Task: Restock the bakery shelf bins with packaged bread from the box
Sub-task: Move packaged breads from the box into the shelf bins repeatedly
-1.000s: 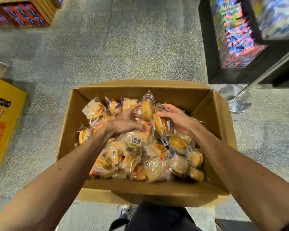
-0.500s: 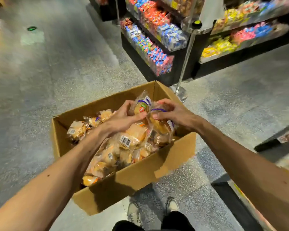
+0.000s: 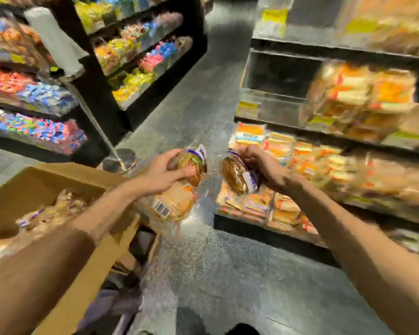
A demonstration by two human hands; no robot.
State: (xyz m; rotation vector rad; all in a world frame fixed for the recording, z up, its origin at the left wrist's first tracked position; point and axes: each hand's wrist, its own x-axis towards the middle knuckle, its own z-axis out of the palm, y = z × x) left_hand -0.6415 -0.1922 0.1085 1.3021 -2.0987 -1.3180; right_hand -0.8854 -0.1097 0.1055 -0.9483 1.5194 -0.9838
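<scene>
Far left, blurred sweet racks [image 3: 34,93] rise in black tiers of bright wrappers; below them a cardboard box [image 3: 41,187] sits open on the speckled floor [image 3: 228,274], with loose bread packets [image 3: 46,218] heaped inside and smeared by motion; behind the box's far corner stands the round metal base of a barrier post [image 3: 120,162]; the left hand [image 3: 163,174] is out past the box's right edge, above the floor, its fingers and thumb curled round a purple-labelled bun packet [image 3: 191,165]; a barcode packet [image 3: 169,206] hangs right under that hand, touching the first, though how it is held is hidden by the wrist; a little apart to the right, the right hand [image 3: 261,168] grips a second bun packet [image 3: 237,181] from above, fingers curled over its top edge, the pack tilted; both hands are in the air between box and shelf, not touching each other; further right, the bakery shelf bins [image 3: 288,163] run low along the aisle, stacked with orange and yellow wrapped bread, heavily blurred; the right hand's pack shows in front of the lowest bins' near end
</scene>
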